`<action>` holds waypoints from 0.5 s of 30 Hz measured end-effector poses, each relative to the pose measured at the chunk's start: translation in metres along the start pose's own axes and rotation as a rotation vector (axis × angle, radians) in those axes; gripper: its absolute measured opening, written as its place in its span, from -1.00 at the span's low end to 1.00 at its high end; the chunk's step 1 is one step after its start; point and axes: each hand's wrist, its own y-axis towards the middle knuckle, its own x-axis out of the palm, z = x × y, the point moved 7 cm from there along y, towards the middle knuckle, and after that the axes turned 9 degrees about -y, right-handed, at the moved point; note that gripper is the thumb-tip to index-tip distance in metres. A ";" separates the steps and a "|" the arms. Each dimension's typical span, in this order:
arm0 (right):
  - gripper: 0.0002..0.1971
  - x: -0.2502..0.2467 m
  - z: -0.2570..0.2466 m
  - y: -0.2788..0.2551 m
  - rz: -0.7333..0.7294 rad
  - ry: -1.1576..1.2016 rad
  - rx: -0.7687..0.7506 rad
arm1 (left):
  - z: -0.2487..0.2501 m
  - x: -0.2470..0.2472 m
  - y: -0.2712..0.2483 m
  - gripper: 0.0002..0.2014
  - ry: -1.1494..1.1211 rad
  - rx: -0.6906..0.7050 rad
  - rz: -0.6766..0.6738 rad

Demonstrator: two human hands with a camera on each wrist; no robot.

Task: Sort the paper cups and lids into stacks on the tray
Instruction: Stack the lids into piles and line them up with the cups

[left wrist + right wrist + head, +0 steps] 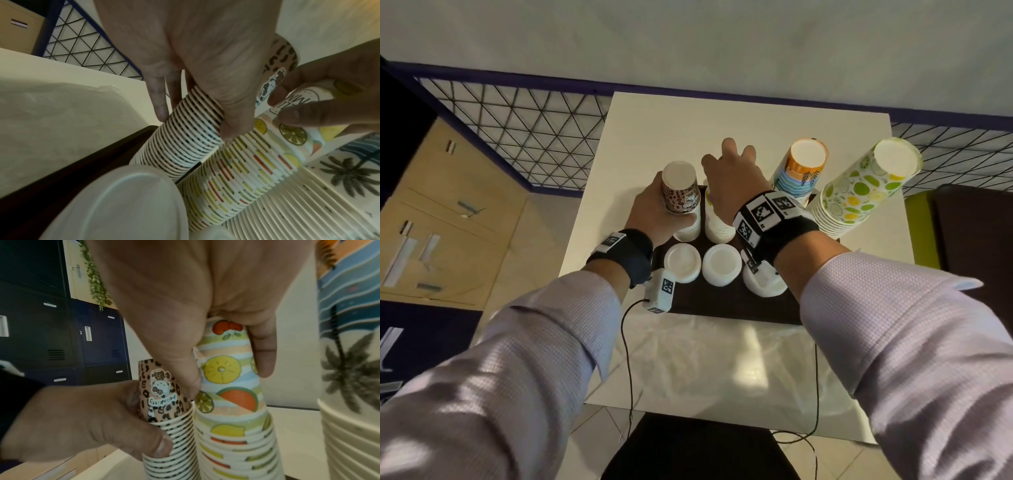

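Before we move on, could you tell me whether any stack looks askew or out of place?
Nothing is spilled or damaged. The lime-print cup stack and the palm-print cup stack appear to lean right, but the wide-angle lens may exaggerate that.

Your bench (pixel 722 113) has a wire mesh panel (pixel 524 133) behind it, a wooden cabinet (pixel 448 219) to its left, and crumpled clear plastic sheeting (pixel 722 363) on its near edge. Dark blue lockers (pixel 61 337) and a hanging green plant (pixel 96 282) lie beyond the bench.
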 end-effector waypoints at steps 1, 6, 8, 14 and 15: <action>-0.72 -0.001 0.000 -0.001 0.000 0.003 -0.001 | 0.000 0.000 0.000 -0.22 0.000 -0.004 0.000; -0.73 -0.006 0.002 -0.004 -0.018 -0.001 -0.017 | -0.002 -0.001 0.001 -0.24 0.007 -0.024 0.000; -0.74 -0.007 0.002 -0.005 -0.021 -0.007 -0.011 | -0.004 0.000 0.002 -0.23 -0.002 -0.029 0.001; -0.73 -0.008 -0.001 -0.002 0.005 -0.036 0.032 | -0.004 0.000 -0.002 -0.14 -0.033 -0.053 -0.017; -0.69 -0.010 0.000 -0.004 0.010 -0.027 0.041 | -0.004 0.000 -0.003 -0.07 -0.041 -0.053 -0.027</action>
